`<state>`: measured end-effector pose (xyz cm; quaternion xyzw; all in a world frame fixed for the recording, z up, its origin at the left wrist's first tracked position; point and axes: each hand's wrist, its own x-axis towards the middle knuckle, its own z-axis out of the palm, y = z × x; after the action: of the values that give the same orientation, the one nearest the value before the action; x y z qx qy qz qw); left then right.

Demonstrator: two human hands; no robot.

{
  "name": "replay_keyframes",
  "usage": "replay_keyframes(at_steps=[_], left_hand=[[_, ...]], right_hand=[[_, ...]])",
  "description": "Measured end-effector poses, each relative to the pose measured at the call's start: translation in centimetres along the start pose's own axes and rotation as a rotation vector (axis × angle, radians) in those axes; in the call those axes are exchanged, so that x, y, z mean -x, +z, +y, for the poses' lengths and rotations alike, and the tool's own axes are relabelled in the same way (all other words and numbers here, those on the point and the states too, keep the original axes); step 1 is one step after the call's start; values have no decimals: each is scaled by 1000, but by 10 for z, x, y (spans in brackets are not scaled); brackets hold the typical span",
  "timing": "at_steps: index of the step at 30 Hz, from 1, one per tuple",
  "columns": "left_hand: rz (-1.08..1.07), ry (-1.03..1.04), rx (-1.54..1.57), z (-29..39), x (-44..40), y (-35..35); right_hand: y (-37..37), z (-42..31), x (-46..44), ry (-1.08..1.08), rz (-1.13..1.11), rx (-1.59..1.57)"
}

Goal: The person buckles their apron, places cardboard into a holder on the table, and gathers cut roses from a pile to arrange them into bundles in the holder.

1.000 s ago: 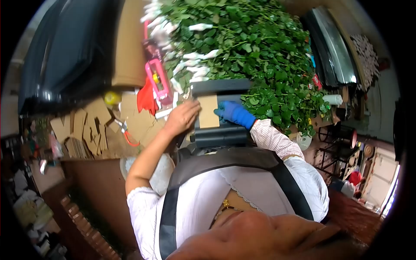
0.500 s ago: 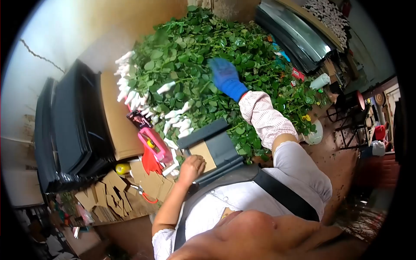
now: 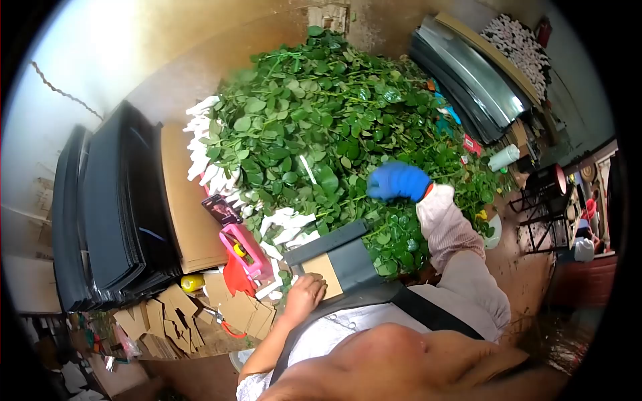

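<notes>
My left hand [image 3: 306, 296] is bare and rests at the left edge of a brown cardboard piece [image 3: 322, 273], fingers loosely bent over it. That cardboard lies in a dark grey tray-like holder [image 3: 358, 262] close to my body. My right hand [image 3: 400, 182], in a blue glove, is closed over the leafy pile [image 3: 314, 120] and grips a stem among the leaves. A blurred white-covered flower head [image 3: 307, 170] lies left of the glove, apparently on that stem. More white-covered heads [image 3: 289, 226] lie beyond the holder.
Stacked black sheets [image 3: 124, 207] and a cardboard panel [image 3: 190, 194] stand at left. Near them are a pink tape dispenser [image 3: 246, 250], a phone [image 3: 222, 209], red-handled scissors [image 3: 227, 323] and cardboard pieces [image 3: 177, 314]. Shiny sheets [image 3: 475, 63] stand at back right.
My right hand has come back from the far part of the pile, toward my body and rightward, with the white-covered head shifting the same way. My left hand stays by the cardboard. The view has tilted.
</notes>
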<state>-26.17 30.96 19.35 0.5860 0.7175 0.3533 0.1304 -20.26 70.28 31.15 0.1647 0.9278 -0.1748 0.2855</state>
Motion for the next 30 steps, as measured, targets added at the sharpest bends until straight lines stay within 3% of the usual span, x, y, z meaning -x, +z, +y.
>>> replay_keyframes(at_steps=[1, 3, 4, 7, 11, 14, 19, 23, 24, 27, 30], left_hand=[[2, -3, 2, -1, 0, 1], [5, -6, 7, -3, 1, 4], [-1, -8, 5, -5, 2, 5], [-20, -12, -7, -9, 5, 7], [-77, -47, 35, -18, 11, 10], [-80, -82, 36, -16, 11, 5], [-41, -62, 18, -8, 3, 0], [33, 15, 93, -25, 13, 22], [30, 9, 70, -13, 3, 10], [41, -7, 17, -8, 0, 8], [40, -39, 24, -4, 1, 8]], right_hand=[[-33, -15, 2, 9, -12, -170], [-70, -22, -36, -130, 269, -38], [-86, -31, -54, -230, 474, -118], [-128, -46, -148, -66, 780, 122], [-160, -43, -249, 81, 903, 501], [-155, -41, -293, 121, 773, 394], [-173, -40, -265, 128, 616, 349], [-192, -41, -189, 30, 984, 534], [-185, -34, -182, -49, 1108, 626], [-156, -50, -128, -78, 1144, 521], [-91, -36, -107, -118, 969, 599]])
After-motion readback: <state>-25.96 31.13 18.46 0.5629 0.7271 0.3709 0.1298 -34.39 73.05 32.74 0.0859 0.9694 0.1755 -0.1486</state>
